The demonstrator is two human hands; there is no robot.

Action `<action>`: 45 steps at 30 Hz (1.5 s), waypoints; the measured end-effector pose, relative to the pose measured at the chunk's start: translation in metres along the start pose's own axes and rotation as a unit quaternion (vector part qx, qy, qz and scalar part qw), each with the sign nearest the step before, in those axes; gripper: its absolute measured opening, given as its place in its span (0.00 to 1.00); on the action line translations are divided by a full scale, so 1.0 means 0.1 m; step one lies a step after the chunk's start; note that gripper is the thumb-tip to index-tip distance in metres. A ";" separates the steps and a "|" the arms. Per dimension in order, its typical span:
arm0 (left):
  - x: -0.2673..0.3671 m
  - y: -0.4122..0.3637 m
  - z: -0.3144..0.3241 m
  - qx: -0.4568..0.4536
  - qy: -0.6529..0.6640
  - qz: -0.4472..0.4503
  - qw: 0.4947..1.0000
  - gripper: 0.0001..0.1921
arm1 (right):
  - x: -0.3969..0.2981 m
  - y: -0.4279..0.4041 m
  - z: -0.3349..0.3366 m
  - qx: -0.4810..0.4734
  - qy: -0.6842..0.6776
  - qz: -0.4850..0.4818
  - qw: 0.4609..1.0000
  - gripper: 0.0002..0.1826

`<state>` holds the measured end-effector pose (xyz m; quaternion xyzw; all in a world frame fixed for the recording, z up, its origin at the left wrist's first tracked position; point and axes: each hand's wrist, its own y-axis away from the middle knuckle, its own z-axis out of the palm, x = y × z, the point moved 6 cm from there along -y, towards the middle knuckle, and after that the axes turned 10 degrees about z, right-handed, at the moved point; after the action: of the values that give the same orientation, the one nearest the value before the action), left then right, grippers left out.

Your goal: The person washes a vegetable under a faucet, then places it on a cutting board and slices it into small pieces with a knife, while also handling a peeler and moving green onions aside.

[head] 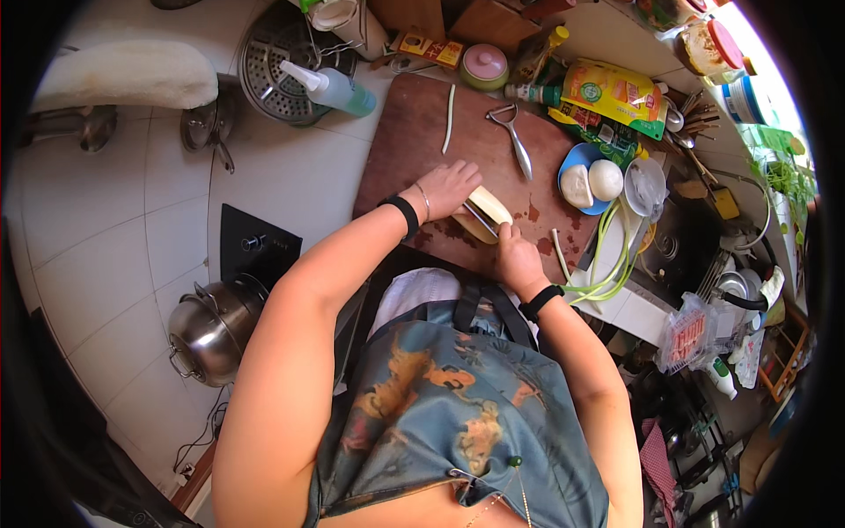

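On a reddish-brown cutting board (409,132) lies a pale, thick vegetable in lengthwise pieces (490,201); its kind is unclear. A knife blade (482,218) runs along it, between two pale portions. My right hand (519,256) is closed around the knife's handle end at the vegetable's lower right. My left hand (449,188) presses on the upper left end of the vegetable, its fingertips partly hidden. Farther up the board are a metal Y-shaped peeler (518,142) and a thin pale green stalk (449,119). Another short stalk (561,254) lies near the board's right edge.
A blue plate with white buns (589,185) stands on the board's right, beside a clear bowl (644,186). Long green stalks (614,264) trail towards the sink (673,231). A spray bottle (337,91), a lidded pot (484,65) and food packets (614,96) line the back.
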<state>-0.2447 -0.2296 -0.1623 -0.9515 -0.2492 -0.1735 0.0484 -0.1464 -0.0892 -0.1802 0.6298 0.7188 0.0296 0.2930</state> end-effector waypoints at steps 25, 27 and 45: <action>0.15 0.51 0.15 0.180 0.097 -0.288 0.936 0.52 | 0.52 0.32 -0.42 0.104 -0.173 0.060 0.978 0.12; 0.17 0.53 0.22 0.149 0.135 -0.292 0.935 0.43 | 0.58 0.41 -0.42 0.125 -0.181 0.056 0.974 0.13; 0.16 0.98 0.73 0.130 0.369 -0.353 0.850 0.16 | 0.85 1.09 -0.43 0.170 -0.269 0.136 0.938 0.12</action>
<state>-0.1614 -0.2950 -0.2254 -0.6501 -0.5526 -0.4835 0.1954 -0.0725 0.0253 -0.1322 0.7463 0.5147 -0.2239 0.3576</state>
